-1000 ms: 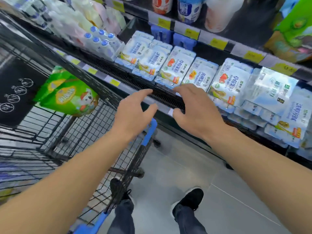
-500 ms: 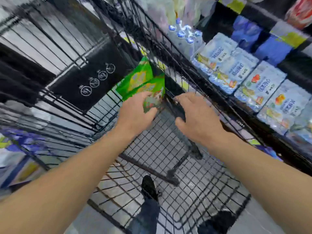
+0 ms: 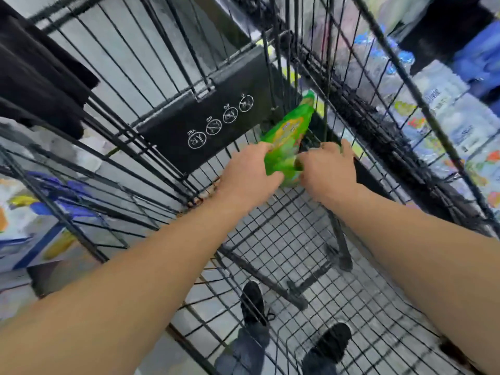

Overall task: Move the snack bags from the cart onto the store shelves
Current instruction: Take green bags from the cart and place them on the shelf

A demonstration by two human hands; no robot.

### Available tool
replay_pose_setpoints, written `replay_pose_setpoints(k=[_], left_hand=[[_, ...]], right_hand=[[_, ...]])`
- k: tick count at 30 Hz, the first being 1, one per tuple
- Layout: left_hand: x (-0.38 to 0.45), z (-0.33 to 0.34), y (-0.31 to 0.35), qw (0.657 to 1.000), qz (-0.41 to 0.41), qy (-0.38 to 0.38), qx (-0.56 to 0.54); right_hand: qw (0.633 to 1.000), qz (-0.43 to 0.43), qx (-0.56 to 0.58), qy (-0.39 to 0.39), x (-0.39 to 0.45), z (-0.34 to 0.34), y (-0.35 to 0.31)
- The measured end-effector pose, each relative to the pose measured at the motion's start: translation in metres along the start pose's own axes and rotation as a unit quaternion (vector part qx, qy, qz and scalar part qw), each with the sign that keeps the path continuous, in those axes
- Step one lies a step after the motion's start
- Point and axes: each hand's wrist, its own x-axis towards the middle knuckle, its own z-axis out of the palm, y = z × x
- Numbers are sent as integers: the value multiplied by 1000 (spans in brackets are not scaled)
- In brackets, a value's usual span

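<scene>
- Head view, one frame only.
- Two bare arms reach down into one black wire cart (image 3: pixel 284 244).
- One green snack bag (image 3: pixel 288 142) clearly visible, standing tilted in the far right corner of the cart basket, top leaning toward the right wall. A second green edge shows behind its top; cannot tell if that is another bag.
- Left hand (image 3: pixel 247 173): fingers curled onto the bag's left edge, gripping it.
- Right hand (image 3: pixel 328 170): fingers curled at the bag's lower right edge, thumb side on the bag, gripping it.
- Bag sits between the two hands, lower end near the mesh floor; contact with the floor is hidden by the hands.
- One black panel (image 3: pixel 211 115) on the cart's far wall, just left of the bag, with four white round icons in a row.
- Shelves (image 3: pixel 443 109) to the right, seen through the cart's side wires: white-and-blue packs, blurred, too smeared to count.
- Blue-capped bottles (image 3: pixel 389 60) farther back on the shelves, blurred, count unclear.
- One dark cloth (image 3: pixel 35 74) draped over the cart's upper left rim.
- Two black shoes (image 3: pixel 253 301) seen through the mesh floor, with dark trouser legs.
- Blurred colourful goods at far left, outside the cart; cannot identify them.
</scene>
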Motion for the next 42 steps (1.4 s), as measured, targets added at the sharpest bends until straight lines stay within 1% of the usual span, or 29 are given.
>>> replay_pose_setpoints(k=[2, 4, 7, 10, 13, 15, 17, 20, 22, 25, 27, 29, 30, 34, 35, 38, 39, 42], left_hand=[[0, 4, -6, 1000, 3, -18, 5], [0, 7, -10, 1000, 6, -30, 3], [-4, 11, -15, 998, 16, -54, -15], [-12, 14, -14, 989, 44, -118, -78], [-19, 24, -11, 963, 42, -166, -208], [-21, 29, -8, 948, 8, -167, -271], [-21, 31, -4, 925, -34, -161, -341], [-23, 28, 8, 890, -74, -173, -415], [-28, 25, 19, 870, -104, -184, -445], [-36, 20, 34, 851, -123, -208, -466], [-44, 14, 48, 841, -133, -212, -480], [-50, 10, 59, 827, -147, -212, -500], [-55, 10, 67, 820, -152, -209, -511], [-77, 22, 115, 791, -140, -226, -551], [-81, 24, 126, 784, -134, -229, -561], [-98, 50, 177, 772, -108, -244, -576], [-104, 60, 195, 771, -104, -248, -577], [-117, 88, 243, 764, -84, -258, -585]], right_hand=[[1000, 17, -3, 5, -3, 8, -2], [999, 18, 15, 39, -7, 13, 1], [994, -16, 58, 89, -14, 20, 5], [981, -44, 119, 147, -28, 13, 14], [957, -51, 218, 186, -49, -1, 22], [944, -39, 258, 202, -60, -12, 26], [938, -18, 291, 190, -67, -24, 27], [932, 2, 291, 218, -78, -34, 34], [928, 50, 277, 245, -89, -37, 40], [918, 119, 276, 259, -105, -33, 54], [887, 141, 340, 280, -125, -33, 68], [844, 152, 428, 285, -148, -39, 76], [821, 158, 468, 285, -161, -39, 81], [754, 193, 573, 255, -206, -35, 111], [733, 191, 599, 261, -212, -34, 116], [652, 191, 673, 292, -251, -25, 153], [638, 192, 682, 301, -264, -18, 169], [614, 204, 695, 313, -300, 3, 213]])
